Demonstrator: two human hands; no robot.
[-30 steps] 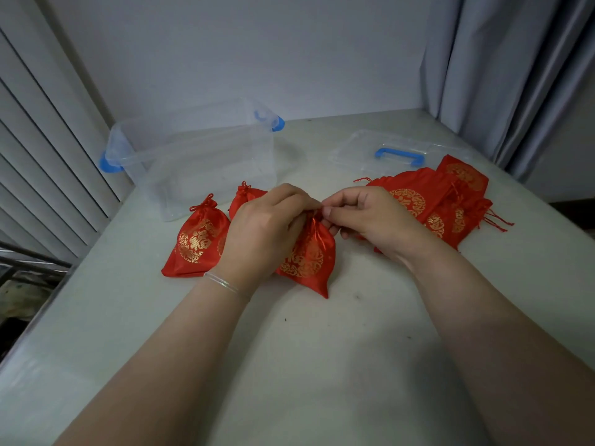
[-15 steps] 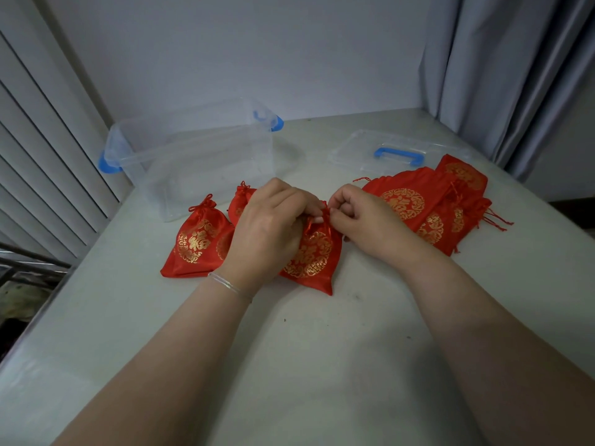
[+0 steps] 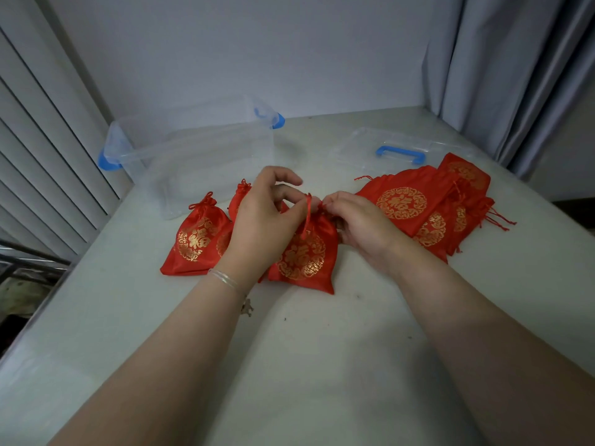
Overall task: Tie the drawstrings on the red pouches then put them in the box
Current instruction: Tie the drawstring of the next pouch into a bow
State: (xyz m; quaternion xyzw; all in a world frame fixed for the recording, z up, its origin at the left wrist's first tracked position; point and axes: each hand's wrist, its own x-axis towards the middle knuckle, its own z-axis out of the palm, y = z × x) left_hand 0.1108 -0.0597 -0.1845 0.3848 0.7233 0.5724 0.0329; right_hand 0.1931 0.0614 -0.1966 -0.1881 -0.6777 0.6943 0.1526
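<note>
Satin pouch (image 3: 304,252), gold-printed, gathered neck; left hand (image 3: 267,217), right hand (image 3: 357,220) fingers pinching thin drawstring (image 3: 308,214).

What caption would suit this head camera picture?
Both hands, left hand and right hand, tie a red pouch's drawstring before the clear box.

Bench (image 3: 322,365): pale grey-white surface, a few dark specks near its middle. Clear plastic lid (image 3: 399,149) with blue handle lies flat on the bench at back right. Plain white wall (image 3: 241,53) behind. Grey curtain (image 3: 515,75) hangs in folds at the right, down to the bench's far right corner. Grey slatted panel (image 3: 42,149) along the left side. Thin silver bracelet (image 3: 225,278) on one wrist, small charm hanging.
</note>
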